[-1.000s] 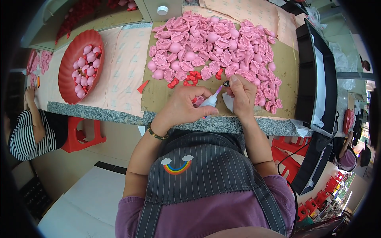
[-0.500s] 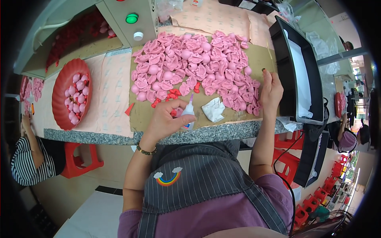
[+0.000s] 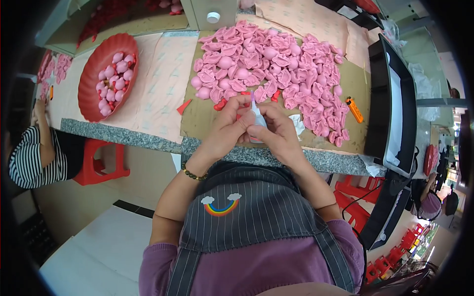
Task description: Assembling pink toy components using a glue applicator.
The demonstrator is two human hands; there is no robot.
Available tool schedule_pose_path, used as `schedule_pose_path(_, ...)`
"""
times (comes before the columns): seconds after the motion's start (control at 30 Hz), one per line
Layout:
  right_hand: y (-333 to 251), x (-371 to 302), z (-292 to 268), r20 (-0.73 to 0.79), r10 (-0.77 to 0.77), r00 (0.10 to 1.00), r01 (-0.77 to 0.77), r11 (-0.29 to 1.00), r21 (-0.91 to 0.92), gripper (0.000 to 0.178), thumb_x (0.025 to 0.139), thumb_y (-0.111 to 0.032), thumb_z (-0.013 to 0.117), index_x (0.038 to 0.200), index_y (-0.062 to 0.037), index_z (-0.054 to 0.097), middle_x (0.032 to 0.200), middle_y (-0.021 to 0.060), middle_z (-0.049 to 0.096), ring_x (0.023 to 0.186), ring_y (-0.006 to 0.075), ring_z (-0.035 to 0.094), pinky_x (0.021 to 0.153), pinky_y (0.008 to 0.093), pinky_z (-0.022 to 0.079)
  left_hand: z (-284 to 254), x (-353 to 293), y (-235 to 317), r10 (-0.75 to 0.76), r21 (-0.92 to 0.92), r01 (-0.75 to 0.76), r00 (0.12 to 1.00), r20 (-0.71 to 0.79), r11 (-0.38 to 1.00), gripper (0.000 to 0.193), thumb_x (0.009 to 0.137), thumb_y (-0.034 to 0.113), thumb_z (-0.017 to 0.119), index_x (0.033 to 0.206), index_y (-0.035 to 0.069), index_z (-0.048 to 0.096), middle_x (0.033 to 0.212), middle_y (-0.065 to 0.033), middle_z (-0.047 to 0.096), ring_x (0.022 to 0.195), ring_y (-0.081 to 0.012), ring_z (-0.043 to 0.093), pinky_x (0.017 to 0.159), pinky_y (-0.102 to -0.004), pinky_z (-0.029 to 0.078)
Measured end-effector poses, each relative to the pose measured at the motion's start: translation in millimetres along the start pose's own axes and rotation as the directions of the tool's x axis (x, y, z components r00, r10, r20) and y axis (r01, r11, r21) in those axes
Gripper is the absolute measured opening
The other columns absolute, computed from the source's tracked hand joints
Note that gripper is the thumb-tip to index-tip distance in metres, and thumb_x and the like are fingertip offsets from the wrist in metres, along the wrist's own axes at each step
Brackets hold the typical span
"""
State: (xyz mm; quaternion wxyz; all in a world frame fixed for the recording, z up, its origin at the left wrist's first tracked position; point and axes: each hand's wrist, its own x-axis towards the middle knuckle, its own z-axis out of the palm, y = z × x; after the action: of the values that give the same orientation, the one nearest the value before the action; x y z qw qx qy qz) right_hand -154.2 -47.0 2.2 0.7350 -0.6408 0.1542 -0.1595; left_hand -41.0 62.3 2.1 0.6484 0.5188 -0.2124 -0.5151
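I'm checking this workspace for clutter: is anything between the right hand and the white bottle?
Nothing visible is: the right hand already has its thumb against the white bottle, which the left hand also holds. The crumpled white tissue lies to the right, out of the way.

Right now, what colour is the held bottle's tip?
Pinkish-purple tip, on a whitish bottle; shows best in the head view.

White bottle (image 3: pixel 259 120), purple nozzle (image 3: pixel 253 95)
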Motion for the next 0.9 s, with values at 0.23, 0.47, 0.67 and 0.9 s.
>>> schedule_pose_path(0.23,-1,1,4,-0.088,0.081,0.993,-0.086,0.995,-0.051,0.028,0.082,0.002,0.057,0.110,0.0003,0.052,0.098,0.0062,0.054,0.070,0.0117,0.057,0.051,0.0206,0.046,-16,-16,-5,0.060,-0.138,-0.048,0.994,0.087,0.989,0.032,0.094,0.011,0.042,0.125,0.003,0.039,0.109,-0.0071,0.052,0.088,-0.0101,0.051,0.077,-0.0234,0.043)
schedule_pose_path(0.47,-27,16,-17,-0.083,-0.053,0.995,0.066,0.985,0.162,0.027,0.083,0.000,0.056,0.109,0.0044,0.051,0.095,0.0138,0.061,0.079,0.0161,0.061,0.056,0.0253,0.050,-22,-11,-5,0.131,-0.309,-0.123,0.991,0.008,0.943,0.033,0.091,0.005,0.048,0.122,-0.001,0.042,0.119,-0.0144,0.052,0.090,-0.0204,0.061,0.079,-0.0298,0.051)
schedule_pose_path(0.67,-43,27,-32,0.047,-0.135,0.990,0.138,0.986,-0.088,0.023,0.079,-0.006,0.063,0.098,0.0052,0.054,0.090,0.0174,0.063,0.075,0.0172,0.063,0.058,0.0245,0.051,-25,-9,-14,0.176,-0.490,-0.146,0.984,0.016,0.859,0.037,0.088,0.005,0.053,0.124,0.001,0.044,0.120,-0.0159,0.053,0.091,-0.0230,0.061,0.078,-0.0307,0.051)
schedule_pose_path(0.9,-28,29,-45,-0.118,-0.246,0.962,0.250,0.968,0.013,0.029,0.073,-0.016,0.072,0.091,0.0033,0.059,0.081,0.0097,0.061,0.066,0.0154,0.058,0.059,0.0256,0.047,-29,-4,-19,0.225,-0.588,-0.142,0.972,0.069,0.796,0.045,0.086,0.003,0.054,0.129,0.001,0.040,0.122,-0.0194,0.051,0.088,-0.0209,0.061,0.079,-0.0298,0.051)
